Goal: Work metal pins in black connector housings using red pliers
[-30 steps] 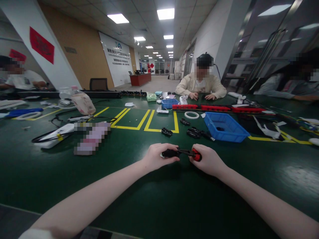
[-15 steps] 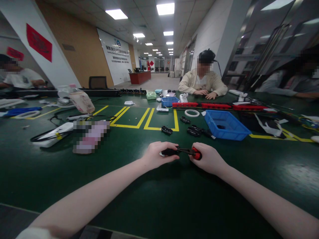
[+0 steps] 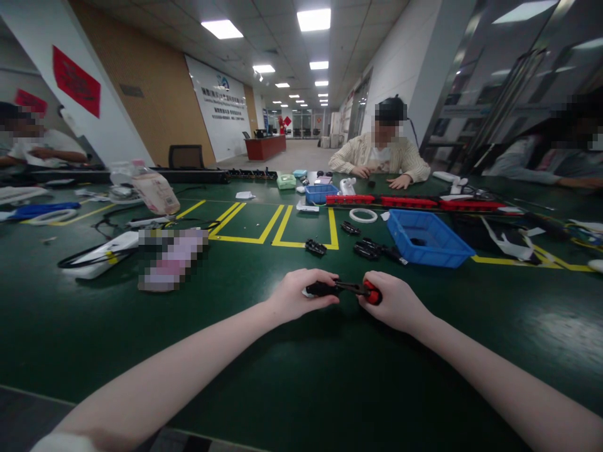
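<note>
My right hand [image 3: 389,300] is closed round the red handles of a pair of pliers [image 3: 353,288], whose dark jaws point left. The jaws meet a small black part [image 3: 323,289] pinched in my left hand [image 3: 299,294]; whether they grip it or only touch it I cannot tell. My left fingers hide much of that part. Both hands are above the green table [image 3: 330,364]. Beyond them lie similar black pieces: one [image 3: 315,247] straight ahead, another [image 3: 350,228] farther off, and a small cluster [image 3: 368,248] near the blue bin.
A blue bin [image 3: 426,238] with a dark piece inside stands ahead on the right. A white ring [image 3: 363,215] and a red strip [image 3: 407,201] lie behind. On the left are a phone-like item [image 3: 176,260], a white device [image 3: 103,254] and a bottle [image 3: 155,191]. A person [image 3: 384,150] sits opposite.
My hands keep almost the same position, and the pliers' jaws look slightly turned. Across the table, the person's hands have moved apart.
</note>
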Action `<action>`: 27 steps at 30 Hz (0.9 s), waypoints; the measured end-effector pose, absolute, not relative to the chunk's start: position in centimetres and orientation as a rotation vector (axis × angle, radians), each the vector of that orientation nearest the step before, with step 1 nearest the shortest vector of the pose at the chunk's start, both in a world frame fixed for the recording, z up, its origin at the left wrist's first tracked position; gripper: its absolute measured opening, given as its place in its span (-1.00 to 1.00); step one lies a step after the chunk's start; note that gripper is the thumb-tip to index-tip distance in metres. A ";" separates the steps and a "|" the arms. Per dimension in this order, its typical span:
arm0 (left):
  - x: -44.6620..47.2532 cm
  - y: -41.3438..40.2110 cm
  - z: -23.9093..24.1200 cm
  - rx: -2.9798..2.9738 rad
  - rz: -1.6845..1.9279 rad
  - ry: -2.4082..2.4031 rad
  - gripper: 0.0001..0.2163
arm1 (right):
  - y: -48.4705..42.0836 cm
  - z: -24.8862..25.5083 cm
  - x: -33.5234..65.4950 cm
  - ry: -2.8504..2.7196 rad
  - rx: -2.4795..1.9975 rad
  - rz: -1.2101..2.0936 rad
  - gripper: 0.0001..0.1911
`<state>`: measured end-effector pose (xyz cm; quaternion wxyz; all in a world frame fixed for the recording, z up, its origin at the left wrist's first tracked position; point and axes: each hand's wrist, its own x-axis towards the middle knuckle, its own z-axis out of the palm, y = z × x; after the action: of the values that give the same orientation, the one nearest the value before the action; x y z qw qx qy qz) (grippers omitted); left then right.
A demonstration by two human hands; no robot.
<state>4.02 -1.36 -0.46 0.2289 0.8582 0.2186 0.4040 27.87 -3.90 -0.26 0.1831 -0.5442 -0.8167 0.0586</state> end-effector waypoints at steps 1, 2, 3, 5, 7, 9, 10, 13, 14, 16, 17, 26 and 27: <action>4.0 -1.3 -0.5 2.360 1.109 0.598 -0.78 | -3.9 -0.3 27.9 -2.305 -1.534 0.165 -0.86; 4.0 -1.3 -0.5 2.355 1.107 0.597 -0.78 | -3.9 -0.3 27.9 -2.307 -1.533 0.165 -0.86; 4.0 -1.3 -0.5 2.348 1.103 0.598 -0.78 | -3.8 -0.3 27.9 -2.308 -1.532 0.165 -0.86; 4.0 -1.3 -0.5 2.335 1.098 0.603 -0.77 | -3.8 -0.3 27.9 -2.308 -1.532 0.161 -0.87; 4.1 -1.3 -0.6 2.326 1.104 0.603 -0.77 | -3.8 -0.4 28.0 -2.307 -1.534 0.153 -0.87; 4.1 -1.3 -0.6 2.320 1.108 0.598 -0.78 | -3.8 -0.5 28.0 -2.307 -1.533 0.149 -0.86; 4.0 -1.3 -0.6 2.315 1.107 0.596 -0.78 | -3.8 -0.5 28.0 -2.308 -1.531 0.148 -0.86; 4.0 -1.2 -0.7 2.288 1.067 0.602 -0.78 | -3.8 -0.4 28.0 -2.311 -1.529 0.153 -0.86; 4.0 -1.2 -0.6 2.276 1.052 0.611 -0.78 | -3.9 -0.3 27.9 -2.311 -1.530 0.155 -0.86; 4.0 -1.2 -0.6 2.249 1.020 0.637 -0.78 | -3.9 -0.2 27.9 -2.311 -1.533 0.160 -0.86; 4.0 -1.3 -0.5 2.237 1.007 0.655 -0.76 | -3.9 -0.2 27.9 -2.311 -1.534 0.162 -0.86; 4.0 -1.2 -0.5 2.211 0.953 0.707 -0.59 | -3.9 0.0 27.8 -2.321 -1.548 0.149 -0.88; 4.1 -1.2 -0.6 2.225 0.937 0.714 -0.58 | -4.0 0.0 27.9 -2.326 -1.548 0.143 -0.88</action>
<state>4.09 -1.18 -0.55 0.3070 0.8411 0.2698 0.3542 27.89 -3.95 0.01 0.1713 -0.5451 -0.8191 0.0504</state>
